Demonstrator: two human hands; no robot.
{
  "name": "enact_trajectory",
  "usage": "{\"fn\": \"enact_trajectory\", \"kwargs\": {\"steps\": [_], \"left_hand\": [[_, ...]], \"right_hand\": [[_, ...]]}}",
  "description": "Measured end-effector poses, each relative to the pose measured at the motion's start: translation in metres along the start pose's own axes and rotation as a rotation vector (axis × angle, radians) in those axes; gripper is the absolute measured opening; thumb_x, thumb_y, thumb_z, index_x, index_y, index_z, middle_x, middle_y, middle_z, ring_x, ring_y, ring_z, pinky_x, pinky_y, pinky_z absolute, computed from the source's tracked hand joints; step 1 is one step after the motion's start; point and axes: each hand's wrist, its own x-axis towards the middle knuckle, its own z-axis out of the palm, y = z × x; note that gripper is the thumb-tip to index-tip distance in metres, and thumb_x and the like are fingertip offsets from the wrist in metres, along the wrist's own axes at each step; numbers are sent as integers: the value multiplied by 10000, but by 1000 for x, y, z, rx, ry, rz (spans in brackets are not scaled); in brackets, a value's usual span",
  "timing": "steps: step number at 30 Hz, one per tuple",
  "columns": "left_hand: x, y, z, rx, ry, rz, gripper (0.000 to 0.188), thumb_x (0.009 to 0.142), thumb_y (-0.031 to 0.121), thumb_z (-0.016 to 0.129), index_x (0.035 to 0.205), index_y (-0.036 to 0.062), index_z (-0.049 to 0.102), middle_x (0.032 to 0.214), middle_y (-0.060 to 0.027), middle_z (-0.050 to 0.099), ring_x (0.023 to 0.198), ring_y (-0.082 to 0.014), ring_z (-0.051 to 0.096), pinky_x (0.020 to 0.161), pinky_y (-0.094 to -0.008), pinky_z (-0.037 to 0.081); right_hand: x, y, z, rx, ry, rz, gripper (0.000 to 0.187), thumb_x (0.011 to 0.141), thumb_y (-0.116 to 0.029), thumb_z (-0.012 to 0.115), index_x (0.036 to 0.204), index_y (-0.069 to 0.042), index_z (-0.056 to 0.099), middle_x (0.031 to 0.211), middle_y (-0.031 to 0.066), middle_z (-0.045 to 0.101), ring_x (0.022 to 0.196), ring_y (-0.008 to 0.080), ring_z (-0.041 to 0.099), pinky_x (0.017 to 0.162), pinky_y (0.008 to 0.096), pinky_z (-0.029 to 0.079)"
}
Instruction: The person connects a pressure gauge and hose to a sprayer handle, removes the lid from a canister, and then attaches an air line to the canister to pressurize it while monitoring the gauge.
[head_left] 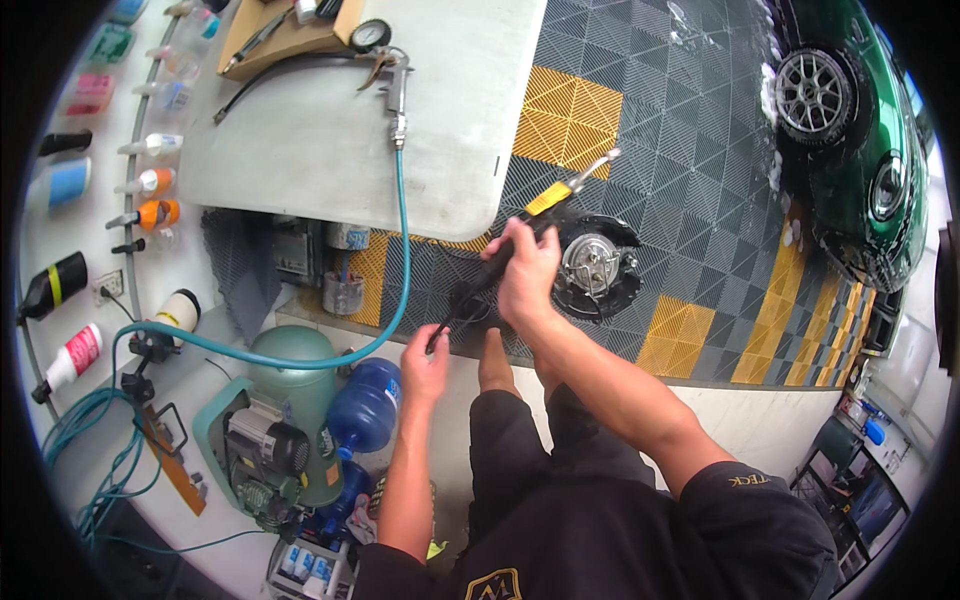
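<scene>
Right hand [527, 272] closed round a yellow-banded wand [547, 199], left hand [425, 366] gripping its thin rear end, wand held aslant near a round, metal-centred black unit [592, 268]; a slackened right grip could let the tip swing and knock it.

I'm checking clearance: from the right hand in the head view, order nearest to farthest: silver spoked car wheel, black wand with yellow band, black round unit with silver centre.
1. Wand: gripped in the right hand.
2. Round unit: just right of it.
3. Wheel: upper right, on the green car.
</scene>
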Motion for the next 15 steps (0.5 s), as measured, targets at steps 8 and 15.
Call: {"fn": "enact_trajectory", "kwargs": {"steps": [8,15], "left_hand": [[34,-46,-47,23,-127,-296,296,1013,293,619,917,15,645,716,-42,606,603,-116,568,582,-305,457],[90,-36,-29,-230,79,-106,263,1057,291,563,1021,32,590,784,18,507,693,-72,478,611,-252,411]], "right_hand": [[71,-17,44,-379,-170,-349,237,1011,-202,619,1020,-2,492,777,71,605,614,186,611,575,332,527],[146,-20,136,-1259,-346,-617,654,982,-500,557,1124,139,556,1085,372,659,1070,506,635,950,496,500]]}}
